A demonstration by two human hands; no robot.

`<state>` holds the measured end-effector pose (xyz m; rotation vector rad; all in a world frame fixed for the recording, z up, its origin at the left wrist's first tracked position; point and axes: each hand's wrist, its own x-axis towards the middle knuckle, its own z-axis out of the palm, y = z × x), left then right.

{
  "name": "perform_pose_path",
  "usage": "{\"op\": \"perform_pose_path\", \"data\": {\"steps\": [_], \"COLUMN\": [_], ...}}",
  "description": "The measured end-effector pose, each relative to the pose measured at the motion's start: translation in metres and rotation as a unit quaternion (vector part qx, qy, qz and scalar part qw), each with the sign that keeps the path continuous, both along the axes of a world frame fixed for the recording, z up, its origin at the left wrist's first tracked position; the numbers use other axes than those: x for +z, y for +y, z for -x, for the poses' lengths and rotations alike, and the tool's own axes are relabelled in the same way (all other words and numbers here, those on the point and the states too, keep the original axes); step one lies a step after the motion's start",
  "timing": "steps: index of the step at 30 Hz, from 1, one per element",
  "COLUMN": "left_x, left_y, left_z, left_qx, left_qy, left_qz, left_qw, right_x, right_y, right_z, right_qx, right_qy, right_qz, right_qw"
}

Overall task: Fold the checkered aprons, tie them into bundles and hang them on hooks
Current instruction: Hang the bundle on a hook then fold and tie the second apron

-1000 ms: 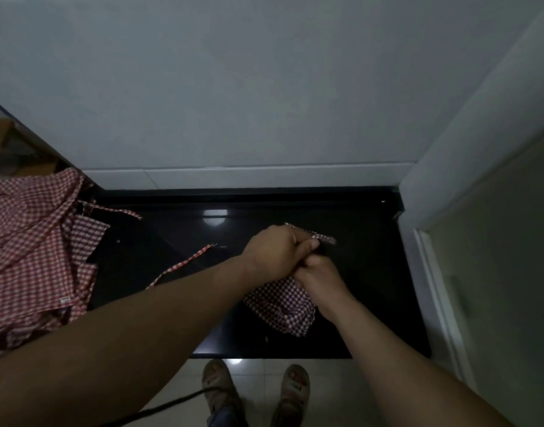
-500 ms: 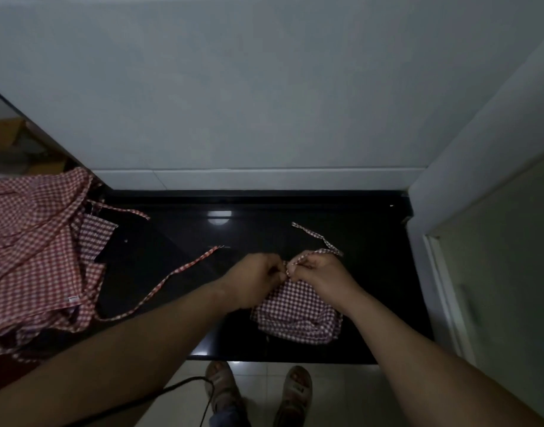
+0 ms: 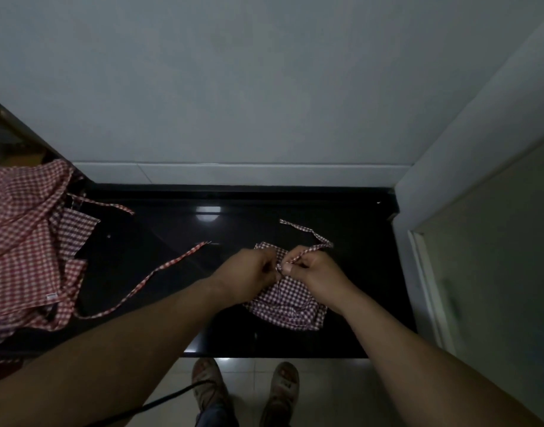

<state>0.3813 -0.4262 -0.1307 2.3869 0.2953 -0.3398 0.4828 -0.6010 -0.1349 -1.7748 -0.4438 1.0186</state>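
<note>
On counter (image 3: 341, 217), both hands pinch ties atop bundle (image 3: 290, 306): left hand (image 3: 249, 277), right hand (image 3: 314, 272). Cloth's soft, light, prob. slips; grip ties nr knot.

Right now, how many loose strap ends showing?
3 strap ends: one beside the apron pile, one left of the left hand, one beyond the right hand. The pile may hide more.

Left of the folded apron (image 3: 290, 306) lies open counter (image 3: 160, 223), crossed by one strap (image 3: 160, 268). Farther left, heaped aprons (image 3: 21, 241) block.
</note>
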Motion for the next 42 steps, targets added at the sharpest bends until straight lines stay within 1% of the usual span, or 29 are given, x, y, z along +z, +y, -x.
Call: {"op": "perform_pose_path", "data": {"steps": [1,2,3,5,8,10,13,15,18,21,25,27,29,30,31,32,37,39,42], "left_x": [0.001,0.002,0.002,0.003,0.006,0.006,0.011,0.016,0.02,0.022,0.017,0.009,-0.002,-0.009,-0.014,-0.016,0.001,0.004,-0.005], "left_y": [0.0,0.001,0.001,0.001,-0.001,-0.005,0.0,0.006,0.012,0.014,0.011,0.01,0.016,0.02,0.022,0.022,-0.008,-0.022,-0.03], "left_z": [-0.002,-0.003,-0.004,-0.006,-0.01,-0.014,-0.015,-0.015,-0.014,-0.011,-0.006,0.0,0.01,0.015,0.021,0.024,0.004,-0.006,-0.01], "left_qx": [-0.017,-0.043,-0.078,-0.13,-0.148,-0.149,-0.111,-0.118,-0.13,-0.112,-0.097,-0.042,0.026,0.05,0.066,0.081,0.16,0.154,0.138], "left_qy": [-0.022,-0.043,-0.069,-0.092,-0.059,-0.047,-0.029,-0.004,0.032,0.041,-0.022,-0.037,-0.009,0.012,0.031,0.044,0.026,0.029,0.072], "left_qz": [-0.005,-0.03,-0.065,-0.147,-0.175,-0.163,-0.072,-0.029,-0.001,0.025,-0.02,-0.03,-0.061,-0.086,-0.104,-0.11,-0.047,-0.062,-0.102], "left_qw": [1.0,0.998,0.992,0.976,0.972,0.974,0.991,0.993,0.991,0.992,0.995,0.998,0.998,0.995,0.992,0.99,0.986,0.986,0.982], "right_x": [0.001,0.003,0.004,0.005,0.004,0.002,-0.002,-0.005,-0.008,-0.008,-0.009,-0.013,-0.019,-0.021,-0.024,-0.025,-0.017,-0.015,-0.016], "right_y": [-0.001,0.0,0.0,-0.002,-0.005,-0.006,-0.008,-0.012,-0.017,-0.018,-0.02,-0.024,-0.034,-0.041,-0.048,-0.052,-0.045,-0.042,-0.045], "right_z": [0.001,0.002,0.003,0.005,0.009,0.012,0.014,0.013,0.015,0.021,0.024,0.023,0.021,0.021,0.02,0.019,0.016,0.016,0.017], "right_qx": [0.003,0.005,0.005,-0.003,-0.025,-0.036,-0.054,-0.065,-0.066,-0.08,-0.123,-0.159,-0.183,-0.186,-0.188,-0.185,-0.128,-0.112,-0.107], "right_qy": [-0.002,-0.001,0.001,0.012,0.011,-0.026,-0.079,-0.094,-0.11,-0.121,-0.133,-0.175,-0.215,-0.218,-0.213,-0.21,-0.297,-0.319,-0.305], "right_qz": [-0.003,-0.009,-0.015,-0.025,-0.033,-0.029,-0.011,-0.002,0.009,0.005,0.013,0.034,0.131,0.191,0.227,0.243,0.263,0.262,0.241], "right_qw": [1.0,1.0,1.0,1.0,0.999,0.999,0.995,0.993,0.992,0.989,0.983,0.971,0.95,0.939,0.932,0.929,0.909,0.904,0.915]}}
